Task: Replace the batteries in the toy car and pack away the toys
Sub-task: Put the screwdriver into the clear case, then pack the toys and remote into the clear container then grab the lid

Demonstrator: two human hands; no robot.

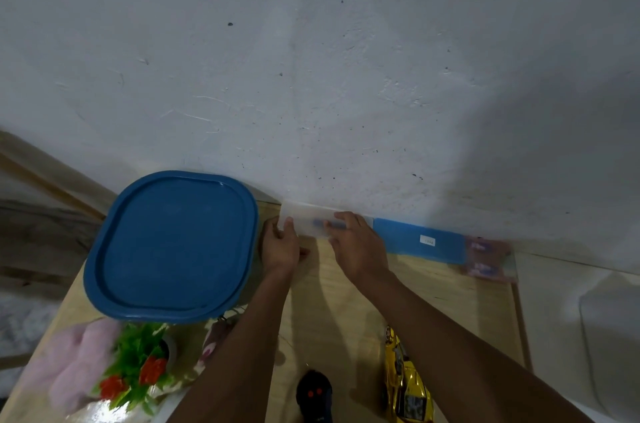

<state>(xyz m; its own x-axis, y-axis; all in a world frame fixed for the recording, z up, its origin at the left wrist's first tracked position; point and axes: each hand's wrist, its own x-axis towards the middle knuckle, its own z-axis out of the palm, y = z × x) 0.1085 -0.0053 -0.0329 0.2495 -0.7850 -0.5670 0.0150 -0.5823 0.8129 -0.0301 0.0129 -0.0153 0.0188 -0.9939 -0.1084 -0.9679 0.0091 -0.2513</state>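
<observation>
left grip (281, 244) and right grip (360, 246) hold the clear box (308, 222) by its ends. likely the battery-fetch step; next needs it opened.

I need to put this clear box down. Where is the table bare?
The table is bare in the middle, from the clear box down to the remote, and at right between the blue box and the yellow car. The left is crowded: blue lid, plant, pink cloth.

Left hand (281, 247) and right hand (360, 248) grip a clear box (307, 222).
</observation>
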